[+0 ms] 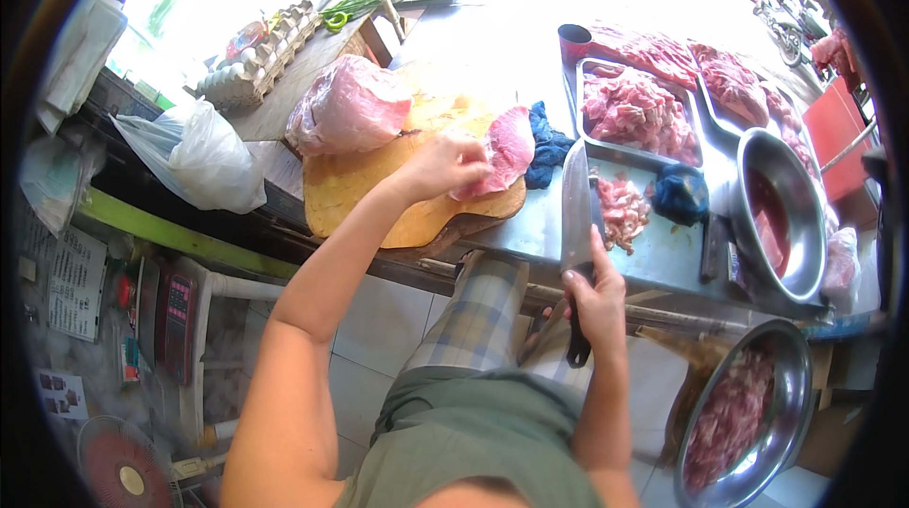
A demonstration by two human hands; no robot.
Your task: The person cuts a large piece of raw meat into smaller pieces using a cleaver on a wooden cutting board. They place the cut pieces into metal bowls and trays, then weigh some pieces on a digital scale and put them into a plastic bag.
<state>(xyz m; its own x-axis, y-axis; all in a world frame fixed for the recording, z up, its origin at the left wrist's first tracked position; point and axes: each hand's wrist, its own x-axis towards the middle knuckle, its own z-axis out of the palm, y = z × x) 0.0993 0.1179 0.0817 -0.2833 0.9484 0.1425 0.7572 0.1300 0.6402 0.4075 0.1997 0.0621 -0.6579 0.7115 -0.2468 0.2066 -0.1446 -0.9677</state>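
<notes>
The left hand [440, 167] lies curled over a pink slab of meat [504, 153] on the round wooden cutting board [350, 191], fingers pressed onto its near edge, while the right hand [597, 295] is wrapped tight round the handle of a cleaver [576, 210], blade pointing to twelve o'clock. At ten o'clock of the slab sits a bagged cut of meat [348, 106]; at two o'clock a blue cloth [547, 143] and a tray of meat pieces [636, 110]. A metal bowl [781, 214] stands at three o'clock of the cleaver.

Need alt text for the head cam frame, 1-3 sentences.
Seen from above, a person's left hand presses a slab of raw pink meat on a round wooden cutting board while the right hand grips a cleaver, blade up. Metal trays and bowls of cut meat sit to the right.
</notes>
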